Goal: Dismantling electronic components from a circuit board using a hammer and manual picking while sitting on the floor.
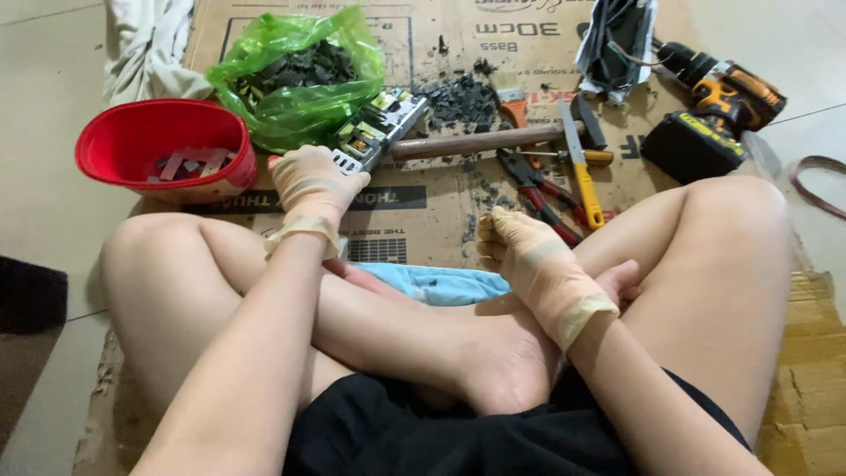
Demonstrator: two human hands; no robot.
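Left hand (310,181) w/ glove grips circuit board (379,130) on the cardboard (423,225), right hand (529,256) rests open nr pliers (538,185). Red bowl (132,132) has metal strips (187,164), green bag (295,110) holds dark bits (295,69).

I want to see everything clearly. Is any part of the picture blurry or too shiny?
Head view: soft, even light, faint shadows; the green plastic bag shows shiny glare; the gloved left hand and right hand look sharp; edges bend slightly from the wide lens.
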